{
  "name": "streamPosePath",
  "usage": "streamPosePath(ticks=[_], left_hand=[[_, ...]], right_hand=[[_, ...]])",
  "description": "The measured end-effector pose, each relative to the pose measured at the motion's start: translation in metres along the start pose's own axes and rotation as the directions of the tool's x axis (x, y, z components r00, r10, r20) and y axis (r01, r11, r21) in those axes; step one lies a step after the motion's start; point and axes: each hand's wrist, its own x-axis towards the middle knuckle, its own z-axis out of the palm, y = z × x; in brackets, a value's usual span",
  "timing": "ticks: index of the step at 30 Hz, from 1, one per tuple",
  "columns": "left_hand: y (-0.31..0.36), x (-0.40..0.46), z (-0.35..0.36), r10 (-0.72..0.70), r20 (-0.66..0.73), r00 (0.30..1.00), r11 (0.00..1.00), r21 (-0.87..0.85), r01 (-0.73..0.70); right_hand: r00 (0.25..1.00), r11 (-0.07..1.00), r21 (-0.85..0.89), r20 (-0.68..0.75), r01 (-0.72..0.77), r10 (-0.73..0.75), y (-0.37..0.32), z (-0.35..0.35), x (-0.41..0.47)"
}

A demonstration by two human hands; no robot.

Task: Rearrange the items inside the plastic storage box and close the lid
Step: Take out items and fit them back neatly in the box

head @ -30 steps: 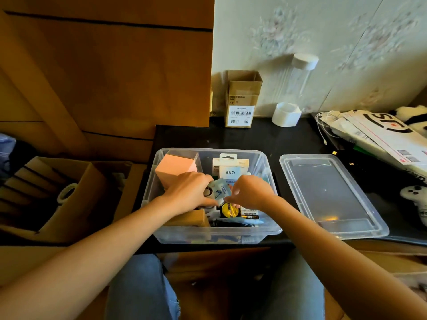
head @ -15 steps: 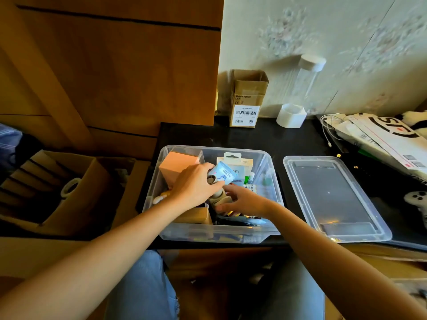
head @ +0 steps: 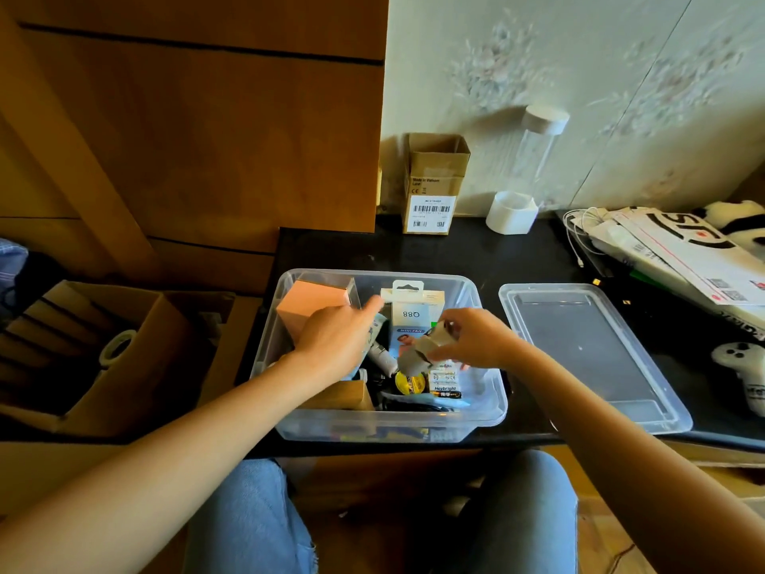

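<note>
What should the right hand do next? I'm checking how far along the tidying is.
Probably set the small grey item held by the right hand into a free gap in the storage box. The left hand reaches among the contents, and the lid lies off beside the box.

You sit in a home room: floral wallpaper [head: 579, 76] beyond your hands, a plush panda [head: 741, 223] and game controller [head: 745, 366] on the surface to their right.

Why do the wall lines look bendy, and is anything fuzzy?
Head view: the wide lens curves the wall and cupboard lines near the edges; the flowers on the wall look smeared; the lid catches soft glare.
</note>
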Motion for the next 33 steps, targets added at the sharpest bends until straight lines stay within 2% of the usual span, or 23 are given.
streamPosePath(ticks=[2, 5, 9, 13, 16, 21, 25, 30, 33], left_hand=[[0.003, -0.001, 0.001, 0.052, 0.058, 0.997, 0.991, 0.117, -0.059], [0.007, -0.001, 0.001, 0.075, 0.155, 0.985, 0.962, 0.249, -0.113], [0.017, 0.003, -0.002, 0.063, 0.228, 0.972, 0.925, 0.352, -0.142], [0.027, 0.015, -0.003, 0.219, 0.246, 0.944, 0.83, 0.462, -0.313], [0.028, 0.026, -0.002, 0.303, 0.305, 0.903, 0.8, 0.433, -0.415], [0.025, 0.039, 0.002, 0.366, 0.428, 0.826, 0.839, 0.233, -0.492], [0.034, 0.042, 0.017, 0.406, 0.531, 0.744, 0.768, 0.244, -0.592], [0.046, 0.045, 0.034, 0.319, 0.578, 0.751, 0.695, 0.396, -0.6], [0.049, 0.047, 0.034, 0.31, 0.568, 0.762, 0.7, 0.406, -0.587]], right_hand=[[0.996, 0.992, -0.127, -0.084, 0.0, -0.011, 0.001, -0.001, 0.0], [0.991, 0.983, -0.18, -0.124, 0.023, -0.046, 0.001, 0.006, 0.002], [0.979, 0.983, -0.183, -0.197, 0.019, -0.056, 0.001, 0.013, 0.004], [0.973, 0.991, -0.131, -0.224, 0.022, -0.051, 0.001, 0.014, 0.007], [0.973, 0.99, -0.136, -0.222, 0.028, -0.058, 0.002, 0.012, 0.007], [0.98, 0.995, -0.094, -0.188, 0.039, -0.056, 0.003, 0.009, 0.008], [0.979, 0.996, -0.082, -0.197, 0.027, -0.043, 0.005, 0.006, 0.009], [0.984, 0.992, -0.122, -0.174, 0.012, -0.033, 0.005, 0.004, 0.008], [0.979, 0.99, -0.143, -0.204, -0.008, -0.021, 0.004, 0.004, 0.006]])
